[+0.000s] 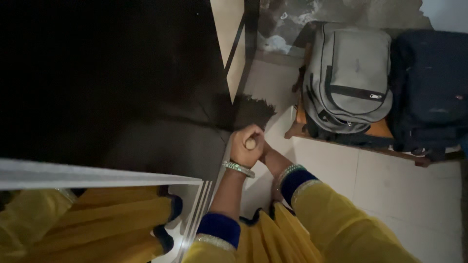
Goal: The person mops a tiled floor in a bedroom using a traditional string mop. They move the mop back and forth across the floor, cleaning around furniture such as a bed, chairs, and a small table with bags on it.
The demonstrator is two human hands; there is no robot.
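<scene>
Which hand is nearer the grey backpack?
Right. The right hand sits on the handle's backpack side, partly hidden behind the left hand, which is wrapped over the broom handle's end, farther from the grey backpack.

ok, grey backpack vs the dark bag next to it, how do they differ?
The grey backpack is light grey with dark zipper trim; the dark bag is navy, nearly black. The grey backpack shows whole, front pocket and zip pull visible; the dark bag is cut off at the frame's right edge, its details lost in shadow. The grey backpack sits left, nearer the hands; the dark bag sits right. Both rest side by side on a low wooden stand.
</scene>
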